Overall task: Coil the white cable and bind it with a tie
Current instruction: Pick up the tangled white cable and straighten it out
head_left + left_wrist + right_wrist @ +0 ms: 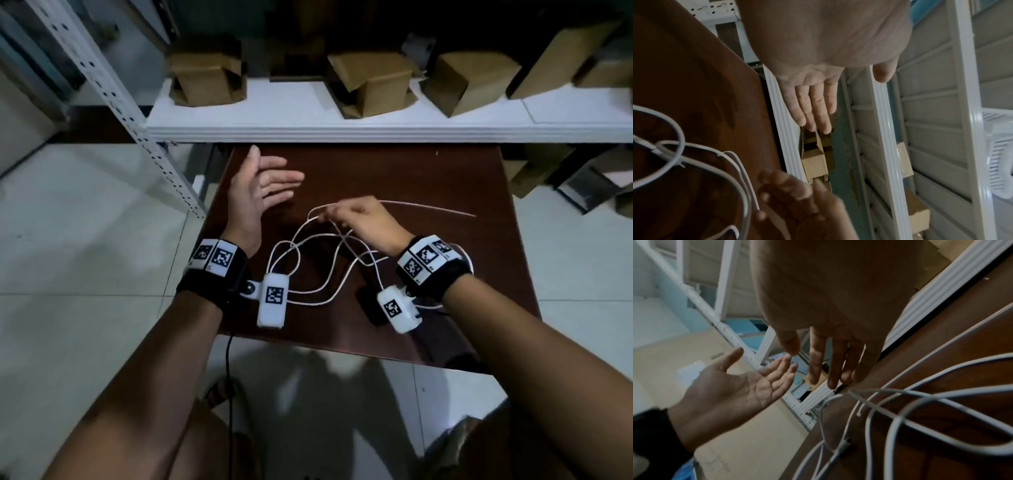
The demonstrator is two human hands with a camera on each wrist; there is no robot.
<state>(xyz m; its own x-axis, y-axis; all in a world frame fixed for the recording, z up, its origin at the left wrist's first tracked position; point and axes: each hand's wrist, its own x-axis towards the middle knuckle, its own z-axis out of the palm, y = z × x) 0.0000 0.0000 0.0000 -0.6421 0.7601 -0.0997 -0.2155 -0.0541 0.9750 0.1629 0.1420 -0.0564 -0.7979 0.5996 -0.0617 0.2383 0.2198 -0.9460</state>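
The white cable (308, 303) lies in loose, crossing loops on the dark brown table (411, 171). My right hand (359, 219) is over the far loops, its fingers (830, 366) reaching down straight to the cable (889, 438) and the thumb held apart. A thin pale tie (428, 208) runs rightwards from under that hand across the table. My left hand (263, 185) hovers above the table's far left corner, palm turned toward the right hand, fingers (813, 105) straight, holding nothing. Cable loops (681, 133) lie just below it.
A white shelf (342, 116) with several cardboard boxes (205, 78) stands right behind the table. A perforated metal upright (113, 92) slants at the left. A small dark object (368, 305) lies near the table's front edge by my right wrist.
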